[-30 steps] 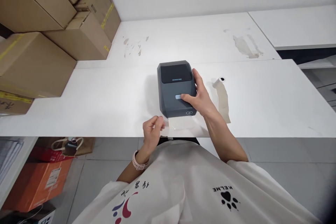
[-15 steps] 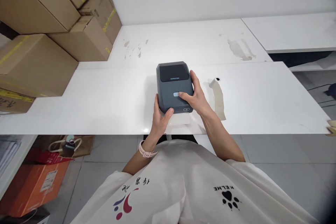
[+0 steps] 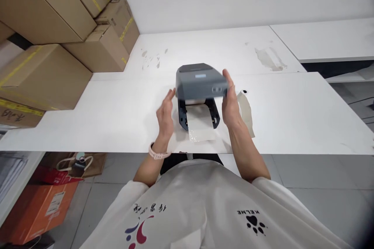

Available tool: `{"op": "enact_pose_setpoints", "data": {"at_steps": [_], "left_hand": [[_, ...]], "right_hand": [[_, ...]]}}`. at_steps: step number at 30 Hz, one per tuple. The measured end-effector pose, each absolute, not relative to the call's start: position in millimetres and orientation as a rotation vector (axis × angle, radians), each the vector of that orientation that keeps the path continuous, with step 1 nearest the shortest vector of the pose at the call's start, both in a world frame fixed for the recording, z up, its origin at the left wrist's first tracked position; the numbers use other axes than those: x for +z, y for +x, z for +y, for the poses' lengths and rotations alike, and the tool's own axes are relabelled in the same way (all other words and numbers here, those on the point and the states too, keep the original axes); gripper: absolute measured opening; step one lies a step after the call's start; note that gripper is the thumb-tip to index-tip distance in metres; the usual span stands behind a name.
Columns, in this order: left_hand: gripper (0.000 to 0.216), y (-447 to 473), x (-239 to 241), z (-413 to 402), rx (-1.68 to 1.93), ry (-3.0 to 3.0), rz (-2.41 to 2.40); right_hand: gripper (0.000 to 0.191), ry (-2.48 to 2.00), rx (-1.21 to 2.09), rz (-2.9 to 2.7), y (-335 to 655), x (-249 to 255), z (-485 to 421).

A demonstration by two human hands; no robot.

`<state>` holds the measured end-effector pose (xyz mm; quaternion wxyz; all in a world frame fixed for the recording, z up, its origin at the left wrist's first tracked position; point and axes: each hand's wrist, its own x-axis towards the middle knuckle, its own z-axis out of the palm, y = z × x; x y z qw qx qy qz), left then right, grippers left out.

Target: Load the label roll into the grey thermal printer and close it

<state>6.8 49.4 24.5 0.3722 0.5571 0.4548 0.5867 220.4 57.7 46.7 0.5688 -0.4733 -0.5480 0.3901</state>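
A dark grey label printer (image 3: 182, 118) stands on the white table, its lid (image 3: 201, 81) tilted up and blurred by motion. Blank label paper (image 3: 200, 120) lies across the exposed base and hangs over the front onto the table. My left hand (image 3: 165, 113) meets the lid's left edge with its fingertips; its thumb is hidden. On the opposite side, my right hand (image 3: 231, 103) holds the lid's right edge, fingers upward along it. Just right of that hand, a small paper roll (image 3: 244, 92) has a curling beige strip (image 3: 247, 113) beside it.
Cardboard boxes (image 3: 46, 78) are stacked at the table's left end. Scuffed patches mark the table's far part (image 3: 270, 60). Below on the left, an orange box (image 3: 37, 210) and a paper bag (image 3: 93, 163) are on the floor. A wall rises behind the table.
The printer's lid has swung up, exposing the base and label paper. My right thumb has left the top's light button, and both hands now flank the raised lid.
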Motion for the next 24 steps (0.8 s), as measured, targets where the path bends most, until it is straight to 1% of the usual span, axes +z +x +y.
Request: {"op": "enact_pose_setpoints", "data": {"at_steps": [2, 3, 7, 10, 12, 14, 16, 18, 19, 20, 22, 24], "left_hand": [[0.051, 5, 30, 83, 1.538, 1.423, 1.168], [0.057, 4, 29, 99, 1.516, 1.425, 1.178], [0.1, 5, 7, 135, 1.188, 1.333, 1.157], [0.115, 5, -10, 136, 1.013, 1.291, 1.056], [0.119, 3, -14, 132, 0.988, 1.301, 0.99], [0.118, 3, -15, 129, 0.999, 1.302, 0.977], [0.116, 4, -14, 128, 1.022, 1.293, 0.993], [0.115, 5, -15, 129, 1.037, 1.291, 1.008], [0.115, 6, -17, 130, 1.044, 1.295, 1.011], [0.115, 7, -19, 131, 1.051, 1.299, 1.011], [0.116, 9, -24, 134, 1.061, 1.302, 1.002], [0.114, 11, -28, 135, 1.065, 1.293, 0.993]], "right_hand": [[0.09, -1.122, 0.764, -1.332, 216, 66, 84], [0.093, -1.128, 0.698, -1.347, 214, 75, 100], [0.1, -1.178, 0.605, -1.406, 212, 95, 169], [0.095, -1.248, 0.625, -1.451, 217, 99, 214], [0.093, -1.286, 0.652, -1.444, 218, 101, 228], [0.091, -1.314, 0.625, -1.45, 216, 107, 225], [0.088, -1.29, 0.442, -1.485, 213, 114, 204], [0.078, -1.208, 0.21, -1.525, 209, 119, 176], [0.071, -1.168, 0.158, -1.572, 208, 120, 162], [0.063, -1.147, 0.17, -1.652, 207, 118, 151], [0.052, -1.155, 0.336, -1.905, 206, 110, 139], [0.048, -1.19, 0.538, -2.194, 206, 96, 139]]}}
